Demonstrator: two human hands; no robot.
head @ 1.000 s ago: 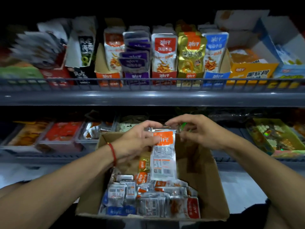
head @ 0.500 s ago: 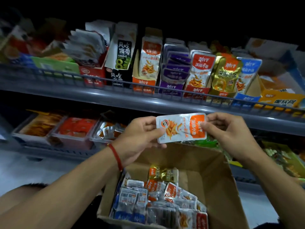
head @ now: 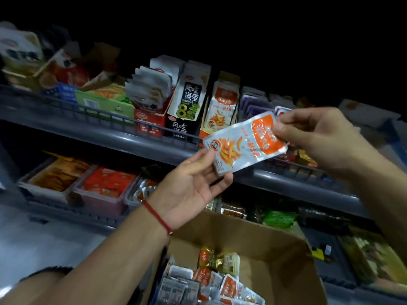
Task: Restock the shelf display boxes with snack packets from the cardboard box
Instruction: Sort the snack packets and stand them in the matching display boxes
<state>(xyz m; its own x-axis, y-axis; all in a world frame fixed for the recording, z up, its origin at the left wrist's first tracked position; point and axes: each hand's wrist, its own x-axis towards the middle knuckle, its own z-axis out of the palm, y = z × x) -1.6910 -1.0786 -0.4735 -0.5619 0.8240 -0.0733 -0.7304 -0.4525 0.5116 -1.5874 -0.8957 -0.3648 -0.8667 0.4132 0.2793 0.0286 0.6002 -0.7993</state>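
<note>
I hold a silver and orange snack packet sideways in front of the upper shelf. My right hand pinches its orange end. My left hand, palm up with a red string at the wrist, supports the packet's lower left corner with its fingertips. Just behind the packet stands a display box of matching orange packets. The cardboard box sits low in front of me, with several packets lying in it.
The upper shelf has a wire rail and a row of upright display boxes, among them a black seaweed box and a red box. On the lower shelf sit clear bins of red and orange snacks.
Both hands have raised the packet up and to the right, toward the upper shelf, tilting it. My view has swung upward and left.
</note>
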